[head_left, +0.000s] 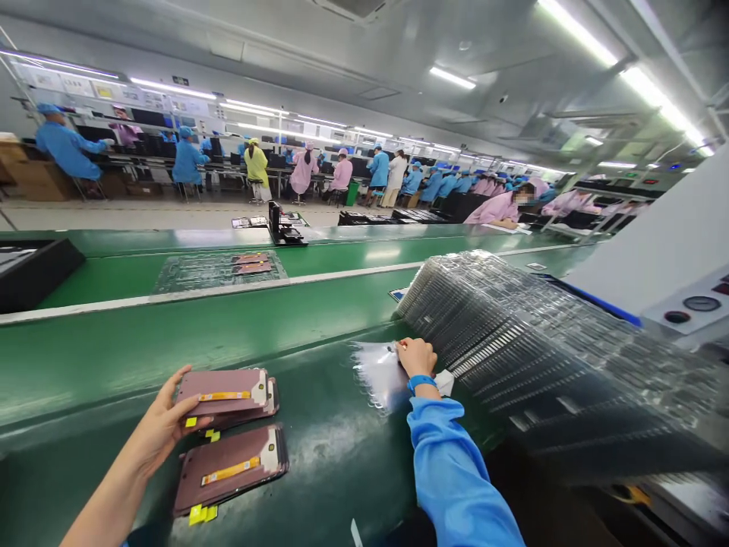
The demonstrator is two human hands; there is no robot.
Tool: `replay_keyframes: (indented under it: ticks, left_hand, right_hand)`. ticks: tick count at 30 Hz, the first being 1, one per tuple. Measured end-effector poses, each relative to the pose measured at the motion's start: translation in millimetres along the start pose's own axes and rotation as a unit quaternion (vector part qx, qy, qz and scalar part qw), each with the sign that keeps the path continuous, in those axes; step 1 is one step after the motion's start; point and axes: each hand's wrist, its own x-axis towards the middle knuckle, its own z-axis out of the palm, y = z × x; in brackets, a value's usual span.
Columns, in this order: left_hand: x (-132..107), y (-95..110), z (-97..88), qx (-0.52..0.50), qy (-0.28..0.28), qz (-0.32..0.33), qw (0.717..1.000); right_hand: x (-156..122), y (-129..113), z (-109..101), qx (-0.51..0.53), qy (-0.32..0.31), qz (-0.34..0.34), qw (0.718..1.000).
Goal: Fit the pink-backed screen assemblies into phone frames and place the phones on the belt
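Observation:
My left hand (165, 418) grips a phone display panel (222, 386) at its left end, thumb on top and fingers underneath. The panel has a brown back, an orange flex cable and a yellow tab; more panels show under it. Nearer to me lies a second stack of display panels (228, 465), with yellow tabs at its left end. My right hand (418, 357), in a blue sleeve and wristband, pinches the upper right corner of a pile of clear film (379, 372). A small dark spot shows by its fingertips. Whether one sheet is lifted, I cannot tell.
Tall nested clear plastic trays (512, 327) stand at the right, beside a white machine (672, 266) with a gauge. Across the green bench lie a clear tray (182, 272) holding panels and a black bin (39, 270). Co-workers sit and stand along the far benches.

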Motion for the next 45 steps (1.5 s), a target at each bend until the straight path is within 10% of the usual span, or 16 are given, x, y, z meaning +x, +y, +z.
replay_keyframes:
  ticks: [8, 13, 24, 38, 42, 45]
  left_hand:
    - [16.5, -28.1, 11.3, 0.092, -0.045, -0.003, 0.995]
    - [39.3, -49.4, 3.6, 0.231, 0.026, 0.055, 0.971]
    - [47.7, -52.8, -18.5, 0.487, 0.122, 0.144, 0.853]
    - [-22.3, -16.8, -16.5, 0.425, 0.084, 0.205, 0.878]
    - [-2.0, 11.0, 19.8, 0.442, -0.029, 0.269, 0.855]
    - [42.1, 30.3, 80.1, 0.489, -0.128, 0.296, 0.811]
  right_hand:
    - [-27.8, -13.3, 7.1, -0.071, 0.077, -0.132, 0.986]
    - [-74.9, -49.1, 19.1, -0.003, 0.024, -0.305, 0.952]
    - [-265.7, -123.3, 42.7, 0.026, -0.246, -0.715, 0.655]
    - [-257.3, -119.6, 45.4, 0.071, -0.207, -0.707, 0.672]
    - [-217.6, -104.6, 40.4, 0.167, -0.167, -0.634, 0.736]
    - [-184.0, -91.5, 41.2, 0.223, -0.114, -0.55, 0.797]
